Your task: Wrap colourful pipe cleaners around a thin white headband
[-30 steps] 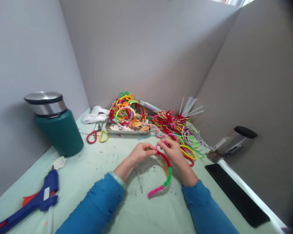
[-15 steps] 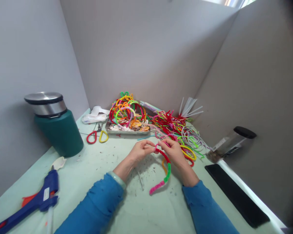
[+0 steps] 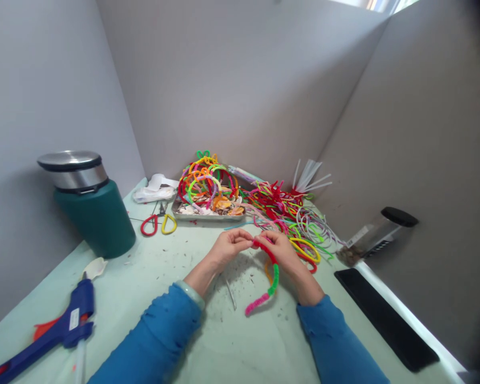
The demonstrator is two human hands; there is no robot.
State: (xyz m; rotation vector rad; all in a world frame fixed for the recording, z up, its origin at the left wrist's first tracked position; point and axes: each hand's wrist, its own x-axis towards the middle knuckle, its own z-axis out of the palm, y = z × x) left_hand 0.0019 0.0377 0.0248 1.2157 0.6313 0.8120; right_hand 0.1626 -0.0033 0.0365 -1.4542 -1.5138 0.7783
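Observation:
A fuzzy pipe cleaner band (image 3: 275, 278) in red, green and pink curves down between my hands, its pink end hanging free above the table. The fingertips of my left hand (image 3: 231, 248) pinch its red upper end. Close against them, my right hand (image 3: 280, 249) grips the same red end, thumb and fingers closed. Behind the green part an orange stretch is partly visible; whether it joins the band I cannot tell. Below my left wrist a thin pale stick (image 3: 230, 292) lies on the table.
A metal tray (image 3: 208, 217) holds several colourful pipe cleaner rings; loose pipe cleaners (image 3: 278, 200) heap beside it. Red-and-yellow-handled pliers (image 3: 159, 224), a green bottle (image 3: 96, 218) and a blue glue gun (image 3: 78, 314) stand or lie left. Right are a clear jar (image 3: 374, 240) and a black strip (image 3: 384, 317).
My fingertips have drawn closer together at the red end. The small pink loop that showed between them is now covered by my fingers.

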